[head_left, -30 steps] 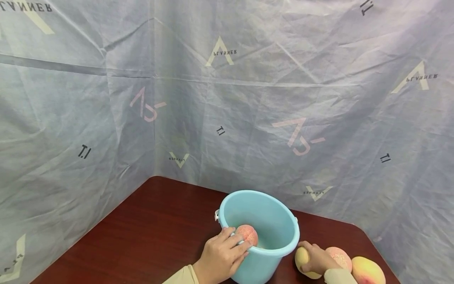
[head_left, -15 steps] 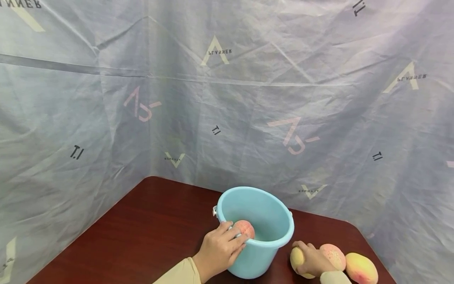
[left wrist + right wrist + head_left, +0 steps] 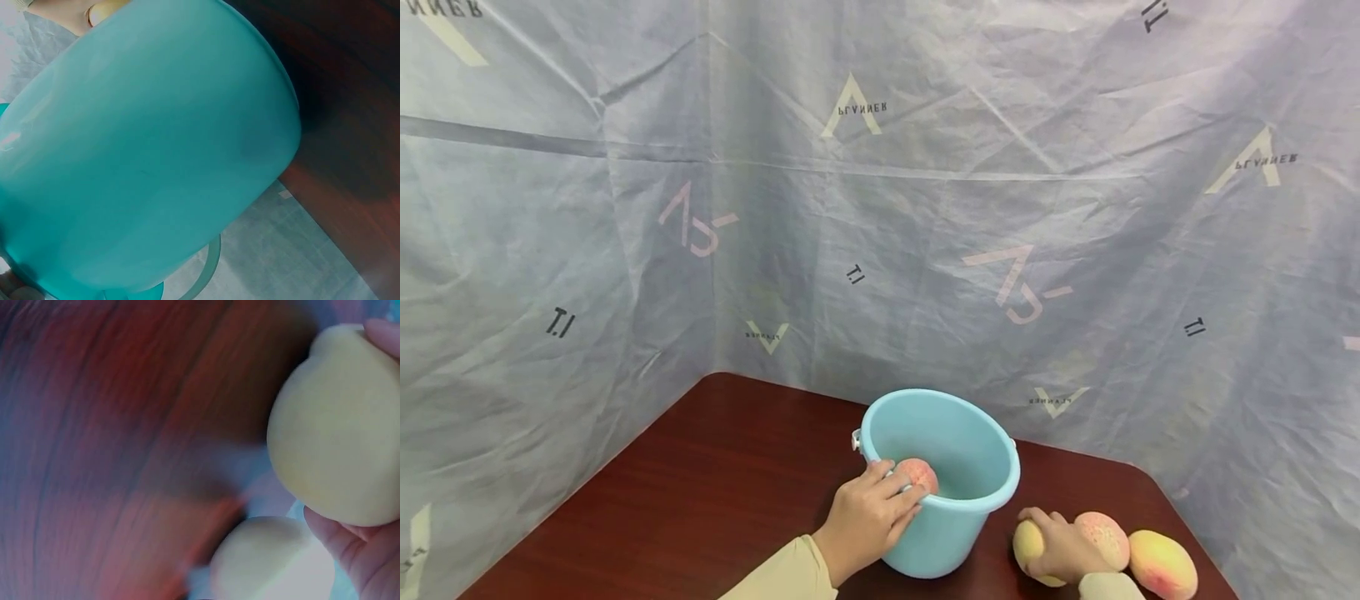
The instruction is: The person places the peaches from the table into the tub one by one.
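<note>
My left hand (image 3: 865,517) grips the near-left rim of a light blue bucket (image 3: 936,542), fingers bent over the edge. The bucket stands upright on the table; its outer wall (image 3: 156,144) fills most of the left wrist view. Inside it a pinkish-red peach (image 3: 921,473) shows just behind the fingertips, partly hidden by them and by the rim. To the right of the bucket, my right hand (image 3: 1067,550) holds a pale yellow peach (image 3: 1028,543) low at the table. In the right wrist view the thumb and a fingertip lie on either side of this peach (image 3: 340,431).
Right beside the right hand lie a speckled pink peach (image 3: 1105,537) and a yellow peach with a red blush (image 3: 1163,562). The dark red-brown table (image 3: 737,483) ends at grey printed cloth (image 3: 895,217) behind and on both sides. A handle (image 3: 209,269) hangs from the bucket.
The head view has shifted slightly, so the bucket and peaches appear a little farther left and higher. Both hands keep their holds on the bucket and the yellow peach.
</note>
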The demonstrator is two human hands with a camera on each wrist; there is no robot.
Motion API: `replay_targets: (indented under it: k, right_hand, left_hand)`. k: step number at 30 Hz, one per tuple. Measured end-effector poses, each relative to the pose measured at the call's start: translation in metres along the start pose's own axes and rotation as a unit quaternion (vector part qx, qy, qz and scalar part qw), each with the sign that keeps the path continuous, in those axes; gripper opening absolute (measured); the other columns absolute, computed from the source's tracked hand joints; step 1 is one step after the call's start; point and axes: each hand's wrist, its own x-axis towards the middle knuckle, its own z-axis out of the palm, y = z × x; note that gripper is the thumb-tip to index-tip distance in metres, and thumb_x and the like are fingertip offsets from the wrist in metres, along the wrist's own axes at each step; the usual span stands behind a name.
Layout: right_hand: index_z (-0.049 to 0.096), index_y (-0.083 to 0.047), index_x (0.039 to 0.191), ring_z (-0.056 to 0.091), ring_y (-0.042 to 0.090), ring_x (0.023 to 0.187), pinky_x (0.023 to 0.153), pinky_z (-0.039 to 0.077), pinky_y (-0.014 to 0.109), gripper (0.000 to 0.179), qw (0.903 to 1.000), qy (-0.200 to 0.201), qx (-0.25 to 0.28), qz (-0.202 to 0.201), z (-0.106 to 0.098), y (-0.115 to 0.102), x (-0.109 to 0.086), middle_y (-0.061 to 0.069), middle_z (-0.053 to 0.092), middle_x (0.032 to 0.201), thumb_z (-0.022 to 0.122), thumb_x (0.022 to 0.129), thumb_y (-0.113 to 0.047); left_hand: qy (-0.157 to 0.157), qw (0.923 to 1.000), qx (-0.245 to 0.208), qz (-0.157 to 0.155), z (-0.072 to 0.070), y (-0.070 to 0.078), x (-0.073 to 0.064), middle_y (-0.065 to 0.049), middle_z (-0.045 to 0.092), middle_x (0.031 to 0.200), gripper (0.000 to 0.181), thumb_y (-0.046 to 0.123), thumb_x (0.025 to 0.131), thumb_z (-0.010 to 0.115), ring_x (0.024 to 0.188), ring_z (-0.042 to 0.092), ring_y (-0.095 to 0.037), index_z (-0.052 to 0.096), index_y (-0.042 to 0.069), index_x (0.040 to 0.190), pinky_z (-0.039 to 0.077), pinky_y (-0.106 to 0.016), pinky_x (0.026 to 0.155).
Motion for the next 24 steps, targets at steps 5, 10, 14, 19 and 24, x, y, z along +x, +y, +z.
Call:
replay_targets:
  k: [5,10,14,19,24]
  right_hand:
    - [0.056,-0.003,0.117,0.048,0.021,0.075,0.06,0.042,0.037,0.06,0.9966,-0.041,0.036,-0.063,-0.014,0.014,-0.008,0.007,0.058,0.091,0.074,0.061,-0.016]
    - [0.053,0.0,0.118,0.046,0.018,0.065,0.056,0.038,0.033,0.058,0.9918,-0.068,0.071,-0.082,-0.037,0.02,-0.015,0.004,0.055,0.084,0.071,0.065,-0.012]
    - [0.054,-0.004,0.116,0.048,0.022,0.068,0.057,0.039,0.039,0.056,0.9931,-0.077,0.066,-0.059,-0.057,0.014,-0.019,0.006,0.056,0.087,0.071,0.064,-0.012]
    - [0.055,-0.006,0.114,0.051,0.025,0.071,0.057,0.042,0.042,0.054,0.9912,-0.101,0.066,-0.054,-0.082,0.001,-0.023,0.008,0.056,0.088,0.07,0.062,-0.009]
    - [0.055,-0.009,0.112,0.052,0.025,0.072,0.058,0.044,0.042,0.055,0.9923,-0.103,0.039,-0.056,-0.104,-0.019,-0.023,0.008,0.055,0.088,0.071,0.059,-0.008]
  left_hand:
    - [0.001,1.0,-0.005,-0.005,0.004,0.004,0.0,0.003,0.067,0.09,0.03,0.03,0.102,0.047,0.085,0.059,-0.017,0.075,0.019,0.097,0.053,-0.031,0.078]
    - [0.01,0.9998,-0.01,-0.011,0.004,0.005,-0.001,0.002,0.066,0.09,0.029,0.029,0.101,0.047,0.085,0.059,-0.018,0.075,0.019,0.098,0.053,-0.033,0.078]
    - [0.019,0.9997,-0.012,-0.009,0.003,0.003,-0.003,0.002,0.066,0.089,0.033,0.029,0.103,0.044,0.084,0.059,-0.018,0.075,0.018,0.097,0.052,-0.032,0.078]
    - [0.031,0.9994,-0.012,-0.004,0.004,-0.001,-0.003,0.002,0.066,0.088,0.033,0.029,0.103,0.044,0.082,0.06,-0.019,0.075,0.018,0.096,0.052,-0.032,0.077]
    - [0.032,0.9994,-0.014,-0.006,0.005,0.0,-0.002,0.001,0.066,0.089,0.034,0.028,0.103,0.044,0.082,0.059,-0.019,0.075,0.017,0.096,0.052,-0.032,0.076]
